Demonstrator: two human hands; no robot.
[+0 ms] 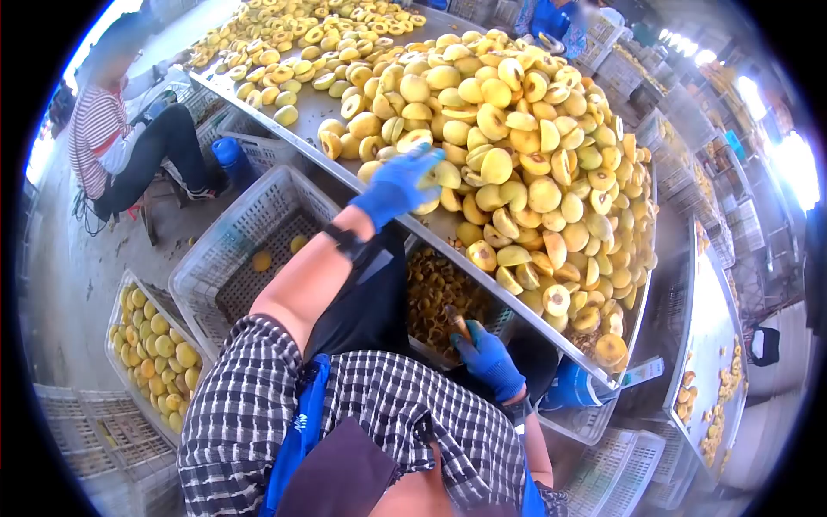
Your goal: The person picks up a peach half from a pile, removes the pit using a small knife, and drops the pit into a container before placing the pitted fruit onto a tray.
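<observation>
My left hand [398, 186], in a blue glove, reaches over the table's near edge with its fingers stretched out across the yellow peach halves [495, 165]. The fingertips lie right at the fruit on the pile's near side. Lower down, close to my lap, my right hand [493, 362] in a blue glove is closed around a small tool with a brown wooden handle [457, 322]. That tool points up and left, over a crate of brown pits and scraps [441, 289] under the table edge.
A metal-topped table [320, 110] carries the heaped fruit. To my left stand a grey plastic crate [207, 258] with a few peaches inside and a crate full of peaches [155, 349]. A seated person [112, 138] is at far left. A side table [702, 345] stands right.
</observation>
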